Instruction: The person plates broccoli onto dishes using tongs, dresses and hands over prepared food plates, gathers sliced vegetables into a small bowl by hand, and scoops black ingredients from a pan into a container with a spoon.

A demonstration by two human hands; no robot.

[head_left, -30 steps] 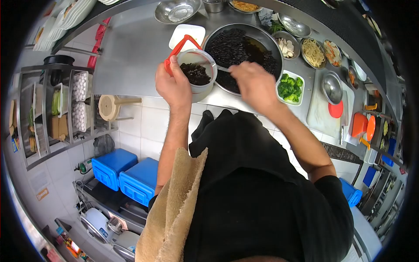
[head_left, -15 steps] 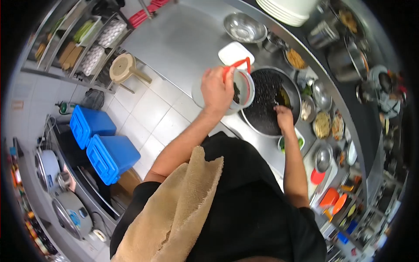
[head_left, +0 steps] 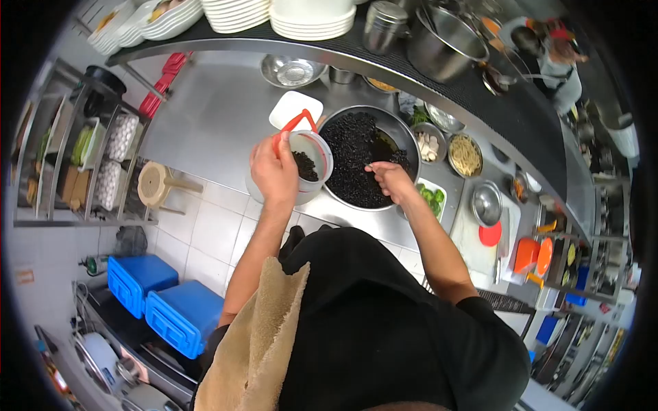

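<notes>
Well off to the left of my left hand (head_left: 274, 171), a stool (head_left: 152, 183) is standing on the floor. That hand is gripping a tub (head_left: 324, 154) by its side, thumb up near the red handle (head_left: 297, 122); the tub is leaning, its mouth facing the pan, and some dark food (head_left: 303, 166) is lying inside. Just beyond the same hand, a white dish (head_left: 295, 109) is sitting. Between my hands, the pan (head_left: 399, 127) is holding far more dark food. Over its right side, my right hand (head_left: 391, 179) is pinching what is looking like a utensil (head_left: 369, 167), mostly hidden. Just right of that hand, greens (head_left: 430, 197) are lying in a dish; farther right, noodles (head_left: 466, 155) are filling a bowl. I am probably working through the pan's food; the next move, I am judging, is calling for a firm pinch and a steady tub, mouth near the pan.
</notes>
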